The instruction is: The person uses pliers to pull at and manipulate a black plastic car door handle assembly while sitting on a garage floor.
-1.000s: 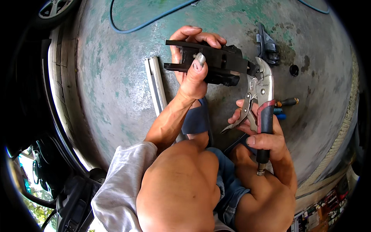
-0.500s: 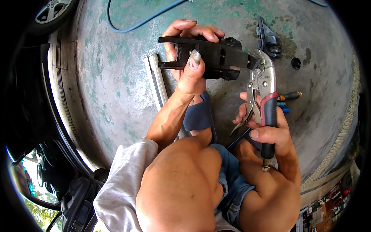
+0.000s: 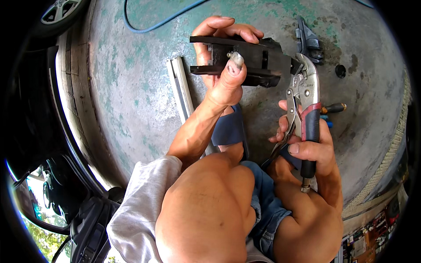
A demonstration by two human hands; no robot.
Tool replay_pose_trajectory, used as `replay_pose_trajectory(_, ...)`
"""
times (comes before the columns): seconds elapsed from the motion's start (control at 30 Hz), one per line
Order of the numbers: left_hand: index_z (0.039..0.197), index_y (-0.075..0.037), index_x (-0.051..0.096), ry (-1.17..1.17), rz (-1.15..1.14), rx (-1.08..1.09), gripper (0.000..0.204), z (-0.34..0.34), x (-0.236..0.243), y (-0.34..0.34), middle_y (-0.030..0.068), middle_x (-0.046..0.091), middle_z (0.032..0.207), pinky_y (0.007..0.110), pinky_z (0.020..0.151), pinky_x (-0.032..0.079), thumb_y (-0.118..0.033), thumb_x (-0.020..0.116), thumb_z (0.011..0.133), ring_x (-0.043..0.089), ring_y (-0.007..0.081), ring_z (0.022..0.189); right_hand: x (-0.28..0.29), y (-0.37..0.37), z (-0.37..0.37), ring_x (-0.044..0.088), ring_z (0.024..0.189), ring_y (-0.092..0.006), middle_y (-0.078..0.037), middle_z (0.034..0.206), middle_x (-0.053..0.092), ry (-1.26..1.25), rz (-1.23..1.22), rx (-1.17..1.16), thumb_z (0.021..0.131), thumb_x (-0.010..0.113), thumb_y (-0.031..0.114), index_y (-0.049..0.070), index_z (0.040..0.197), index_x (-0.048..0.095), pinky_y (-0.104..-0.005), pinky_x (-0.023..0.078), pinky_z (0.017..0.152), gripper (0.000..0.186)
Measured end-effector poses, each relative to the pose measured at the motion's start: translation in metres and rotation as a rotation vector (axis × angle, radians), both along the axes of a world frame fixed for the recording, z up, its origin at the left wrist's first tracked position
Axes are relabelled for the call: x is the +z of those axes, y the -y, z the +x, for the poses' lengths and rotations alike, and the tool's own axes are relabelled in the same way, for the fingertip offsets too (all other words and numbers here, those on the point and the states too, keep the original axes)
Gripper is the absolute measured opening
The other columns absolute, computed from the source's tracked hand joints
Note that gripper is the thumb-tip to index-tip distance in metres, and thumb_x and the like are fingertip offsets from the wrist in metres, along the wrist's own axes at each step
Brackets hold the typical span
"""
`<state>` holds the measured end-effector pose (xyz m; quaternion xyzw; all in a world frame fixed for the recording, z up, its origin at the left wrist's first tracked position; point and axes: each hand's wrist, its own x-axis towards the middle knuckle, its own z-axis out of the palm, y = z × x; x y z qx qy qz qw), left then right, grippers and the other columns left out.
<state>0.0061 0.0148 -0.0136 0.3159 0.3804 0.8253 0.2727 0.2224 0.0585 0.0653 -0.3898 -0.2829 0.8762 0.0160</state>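
My left hand [image 3: 230, 85] grips a black channel-shaped part [image 3: 250, 59], its thumb pressed on the near face beside a small bolt and its fingers curled over the far edge. The part has two prongs pointing left. In my right hand [image 3: 313, 151] are locking pliers [image 3: 310, 92] with a dark red and black grip, held upright, jaws at the top. Those jaws meet the part's right end; whether they are clamped on it I cannot tell. My right fingers reach around the pliers' release lever, partly hidden behind it.
On the concrete floor lie a pale metal rail [image 3: 179, 85], a black bracket [image 3: 309, 41], a small black cap [image 3: 340, 71] and a screwdriver [image 3: 334, 108]. A blue hose [image 3: 164, 23] curves at the far side. A car wheel [image 3: 59, 13] stands far left, shelves [image 3: 372, 234] lower right.
Both hands have shifted slightly right, the black part with my left hand rising a little. The pliers' jaws remain at the part's right end. My grip on both looks much the same.
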Motion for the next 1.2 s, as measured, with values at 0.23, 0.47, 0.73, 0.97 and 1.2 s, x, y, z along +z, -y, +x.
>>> replay_pose_trajectory(0.23, 0.133, -0.005, 0.037, 0.002, 0.006, 0.01, 0.078, 0.0007, 0.0005, 0.0, 0.0146, 0.06, 0.099, 0.046, 0.093, 0.049, -0.043, 0.08, 0.08, 0.06, 0.0288, 0.099, -0.0007, 0.0007, 0.0007, 0.061, 0.096, -0.0213, -0.009, 0.103, 0.058, 0.0, 0.013, -0.006, 0.068, 0.073, 0.007, -0.005, 0.146, 0.039, -0.0365, 0.051, 0.089, 0.086)
replay_pose_trajectory(0.47, 0.133, -0.005, 0.036, -0.048, 0.036, -0.015, 0.077, -0.002, -0.0006, -0.0037, 0.0152, 0.061, 0.098, 0.046, 0.093, 0.049, -0.041, 0.08, 0.08, 0.06, 0.0297, 0.1, 0.0004, 0.0004, 0.0005, 0.061, 0.098, -0.0167, -0.006, 0.106, 0.059, 0.082, 0.008, -0.037, 0.076, 0.074, 0.0, -0.003, 0.145, 0.043, -0.0294, 0.051, 0.083, 0.076)
replay_pose_trajectory(0.73, 0.133, -0.005, 0.036, -0.042, 0.052, -0.041, 0.078, -0.0055, -0.0022, -0.0034, 0.0157, 0.061, 0.099, 0.046, 0.094, 0.048, -0.041, 0.08, 0.08, 0.061, 0.0305, 0.101, 0.0004, -0.0031, -0.0022, 0.064, 0.097, -0.0218, -0.008, 0.103, 0.059, 0.203, 0.076, -0.025, 0.08, 0.07, 0.008, -0.004, 0.147, 0.041, -0.035, 0.05, 0.093, 0.074)
replay_pose_trajectory(0.97, 0.133, -0.005, 0.036, -0.062, 0.06, -0.048, 0.078, -0.0046, -0.0021, -0.0045, 0.0155, 0.061, 0.099, 0.046, 0.094, 0.048, -0.04, 0.081, 0.08, 0.06, 0.0306, 0.102, 0.0037, -0.0011, -0.0013, 0.064, 0.097, -0.0213, -0.007, 0.105, 0.061, 0.188, 0.091, -0.005, 0.08, 0.07, 0.008, -0.004, 0.146, 0.043, -0.0342, 0.05, 0.091, 0.072)
replay_pose_trajectory(1.2, 0.134, -0.005, 0.036, -0.097, 0.067, -0.049, 0.078, -0.0048, -0.0024, -0.006, 0.0151, 0.061, 0.1, 0.047, 0.095, 0.048, -0.041, 0.08, 0.081, 0.06, 0.0297, 0.102, 0.0029, -0.0016, 0.0017, 0.064, 0.097, -0.0172, -0.005, 0.103, 0.062, 0.147, 0.087, -0.009, 0.085, 0.073, 0.01, -0.003, 0.144, 0.045, -0.0282, 0.051, 0.083, 0.067)
